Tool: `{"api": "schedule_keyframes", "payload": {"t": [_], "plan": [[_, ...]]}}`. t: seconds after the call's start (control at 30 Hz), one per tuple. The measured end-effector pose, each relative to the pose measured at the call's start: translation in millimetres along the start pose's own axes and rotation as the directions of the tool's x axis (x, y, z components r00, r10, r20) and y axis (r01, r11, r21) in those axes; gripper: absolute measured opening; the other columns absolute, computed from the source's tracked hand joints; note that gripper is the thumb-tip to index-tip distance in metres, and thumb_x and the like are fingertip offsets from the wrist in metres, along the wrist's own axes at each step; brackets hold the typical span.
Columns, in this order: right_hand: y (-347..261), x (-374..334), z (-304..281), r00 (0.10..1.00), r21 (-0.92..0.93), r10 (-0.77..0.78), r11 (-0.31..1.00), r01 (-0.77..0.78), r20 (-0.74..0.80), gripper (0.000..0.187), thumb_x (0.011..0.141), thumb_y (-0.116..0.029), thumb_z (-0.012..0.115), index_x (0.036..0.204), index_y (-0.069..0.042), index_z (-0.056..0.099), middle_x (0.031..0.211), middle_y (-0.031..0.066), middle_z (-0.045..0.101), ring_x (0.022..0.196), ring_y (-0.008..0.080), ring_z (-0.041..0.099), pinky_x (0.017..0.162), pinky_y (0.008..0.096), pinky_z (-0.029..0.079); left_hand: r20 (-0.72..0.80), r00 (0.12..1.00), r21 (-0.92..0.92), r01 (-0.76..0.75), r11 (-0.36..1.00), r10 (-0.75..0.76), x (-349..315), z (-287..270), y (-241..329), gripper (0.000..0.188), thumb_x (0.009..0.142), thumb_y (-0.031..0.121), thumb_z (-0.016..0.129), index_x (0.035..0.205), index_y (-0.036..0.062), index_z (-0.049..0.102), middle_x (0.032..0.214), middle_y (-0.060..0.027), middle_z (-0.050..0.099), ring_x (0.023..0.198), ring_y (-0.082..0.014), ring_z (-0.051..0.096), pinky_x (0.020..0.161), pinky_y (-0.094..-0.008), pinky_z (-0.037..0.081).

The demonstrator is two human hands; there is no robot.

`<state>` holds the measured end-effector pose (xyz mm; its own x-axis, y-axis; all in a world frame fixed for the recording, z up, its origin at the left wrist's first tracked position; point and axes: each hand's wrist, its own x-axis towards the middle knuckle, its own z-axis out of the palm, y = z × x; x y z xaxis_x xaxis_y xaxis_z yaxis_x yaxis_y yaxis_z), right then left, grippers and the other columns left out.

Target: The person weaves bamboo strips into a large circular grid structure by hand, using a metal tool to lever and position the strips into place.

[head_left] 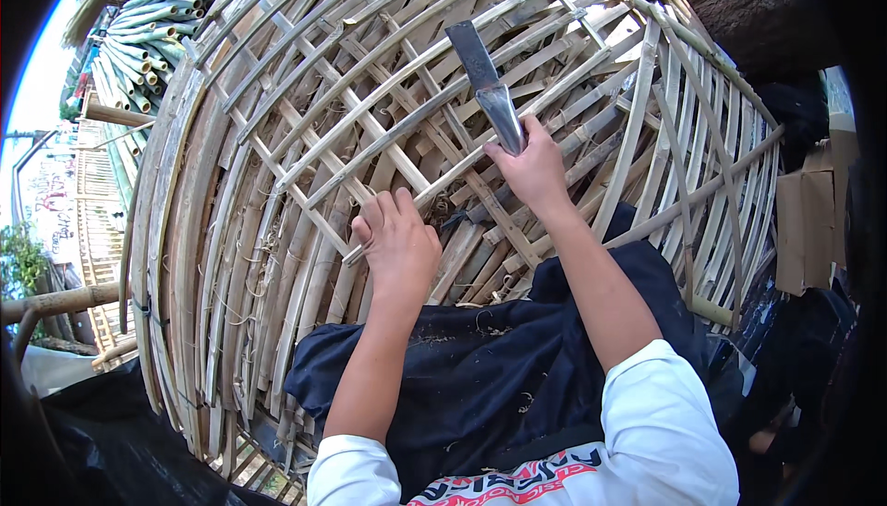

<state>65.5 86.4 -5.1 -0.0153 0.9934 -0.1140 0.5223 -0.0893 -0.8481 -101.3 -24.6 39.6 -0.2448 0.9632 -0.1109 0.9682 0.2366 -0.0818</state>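
Holding a broad flat-bladed knife (476, 58) in the right hand (536, 166), with fingers and thumb clamped round the shiny, metallic-looking handle (500, 116). Pointing up and slightly left with the dark, square-ended blade, above a bamboo lattice (393, 148). Bending the fingers of the left hand (401, 243) over the near edge of the lattice, touching it close to a corner; impossible to tell from above whether clamped on a slat or only resting there. As for the lattice, made of crossed pale slats and spread over a large pile of split bamboo strips (268, 275). Wearing a white printed T-shirt (665, 423), with a dark blue cloth (462, 349) across the lap.
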Motion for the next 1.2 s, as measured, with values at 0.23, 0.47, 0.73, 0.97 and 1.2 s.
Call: {"api": "schedule_keyframes", "payload": {"t": [0.23,0.47,0.73,0.97,1.2], "plan": [[5,0,1,1.0,0.014,-0.001,1.0,0.002,-0.004,0.046,0.079,-0.031,0.08,0.108,-0.003,0.06,0.091,0.0207,0.071,0.089,0.0406,0.069,0.078,0.0476,0.053,0.159,0.981,0.197,-0.138,0.971,0.107,21,18,5,0.025,0.088,0.014,0.053,0.109,0.0006,0.053,0.09,-0.0154,0.07,0.109,-0.0305,0.062,0.113,-0.044,0.026],[2,-1,-2,1.0,0.011,-0.002,1.0,0.002,0.024,0.045,0.081,-0.03,0.078,0.112,-0.005,0.057,0.094,0.0206,0.072,0.092,0.0414,0.069,0.08,0.0499,0.053,0.145,0.979,0.32,-0.183,0.929,0.143,29,32,0,0.017,0.091,0.012,0.051,0.104,0.0007,0.052,0.093,-0.0217,0.072,0.102,-0.0343,0.066,0.114,-0.0461,0.032],[2,2,-3,0.999,0.01,0.018,1.0,-0.019,0.046,0.044,0.082,-0.031,0.077,0.113,-0.006,0.057,0.095,0.0208,0.072,0.093,0.0412,0.069,0.081,0.0503,0.053,-0.074,0.965,0.129,-0.241,0.962,0.252,24,31,-9,0.014,0.087,0.007,0.053,0.099,-0.0006,0.051,0.081,-0.0222,0.07,0.092,-0.0393,0.067,0.113,-0.0506,0.034],[0,1,-4,0.997,0.002,0.024,1.0,-0.024,0.069,0.046,0.082,-0.032,0.077,0.113,-0.006,0.056,0.097,0.0208,0.072,0.094,0.0419,0.069,0.082,0.0508,0.053,0.034,0.981,0.14,-0.195,0.971,0.192,25,28,-9,0.012,0.086,0.006,0.054,0.096,0.0003,0.05,0.08,-0.0218,0.069,0.093,-0.0373,0.068,0.115,-0.0502,0.033],[5,1,-1,0.999,0.017,-0.023,1.0,0.022,0.027,0.047,0.082,-0.032,0.077,0.113,-0.005,0.056,0.096,0.0203,0.072,0.094,0.0425,0.068,0.081,0.052,0.053,-0.087,0.965,0.189,-0.227,0.955,0.247,33,48,-13,0.007,0.09,0.007,0.051,0.094,0.0012,0.052,0.085,-0.0219,0.067,0.095,-0.0363,0.065,0.11,-0.0492,0.039]]}}
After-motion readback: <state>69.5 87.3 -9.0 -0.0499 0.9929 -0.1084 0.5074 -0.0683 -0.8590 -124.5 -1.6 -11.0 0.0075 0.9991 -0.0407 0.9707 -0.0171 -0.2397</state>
